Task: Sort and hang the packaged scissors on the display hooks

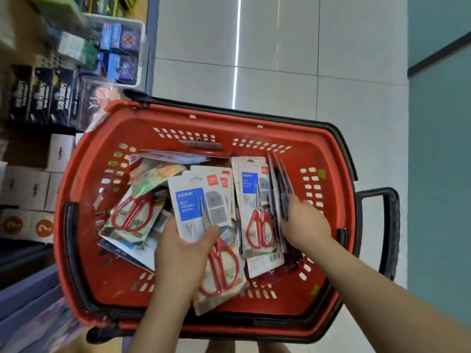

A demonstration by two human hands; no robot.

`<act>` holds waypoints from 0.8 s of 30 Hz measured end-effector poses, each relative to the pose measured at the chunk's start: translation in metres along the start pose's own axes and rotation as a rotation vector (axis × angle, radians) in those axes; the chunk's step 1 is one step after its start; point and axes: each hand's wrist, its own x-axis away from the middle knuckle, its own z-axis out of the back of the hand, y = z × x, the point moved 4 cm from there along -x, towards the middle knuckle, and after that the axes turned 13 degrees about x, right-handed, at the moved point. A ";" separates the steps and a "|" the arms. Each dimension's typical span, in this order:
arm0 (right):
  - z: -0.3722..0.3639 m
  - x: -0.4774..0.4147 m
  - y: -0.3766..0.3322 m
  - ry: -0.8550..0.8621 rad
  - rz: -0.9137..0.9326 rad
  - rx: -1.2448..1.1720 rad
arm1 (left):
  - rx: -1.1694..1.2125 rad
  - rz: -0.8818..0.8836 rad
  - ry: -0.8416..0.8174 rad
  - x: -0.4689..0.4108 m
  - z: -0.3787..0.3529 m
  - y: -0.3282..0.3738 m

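While hands grip scissors packs, red basket beneath

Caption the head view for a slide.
The left hand and right hand grip packaged scissors inside a red basket.

both hands gripping scissor packs, red basket

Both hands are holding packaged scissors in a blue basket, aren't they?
Not quite. The head view shows the basket is red, not blue. The left hand and right hand are both holding packaged scissors in it.
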 end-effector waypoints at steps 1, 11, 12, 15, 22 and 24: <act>0.002 -0.004 0.001 0.014 -0.022 0.003 | -0.007 -0.001 -0.016 0.004 -0.002 0.000; 0.049 0.072 0.019 0.182 0.042 -0.482 | 0.029 -0.071 -0.059 0.033 -0.010 0.024; 0.051 0.080 0.023 0.125 0.047 -0.624 | 0.075 -0.071 -0.061 0.033 -0.009 0.030; 0.063 0.108 0.027 -0.018 0.100 -1.080 | 0.286 -0.001 -0.105 0.036 -0.007 0.046; 0.119 0.138 0.012 -0.035 0.225 -1.262 | 0.607 0.157 -0.183 0.073 -0.006 0.079; 0.139 0.150 0.005 -0.028 0.238 -1.305 | 0.592 0.143 -0.194 0.092 -0.002 0.097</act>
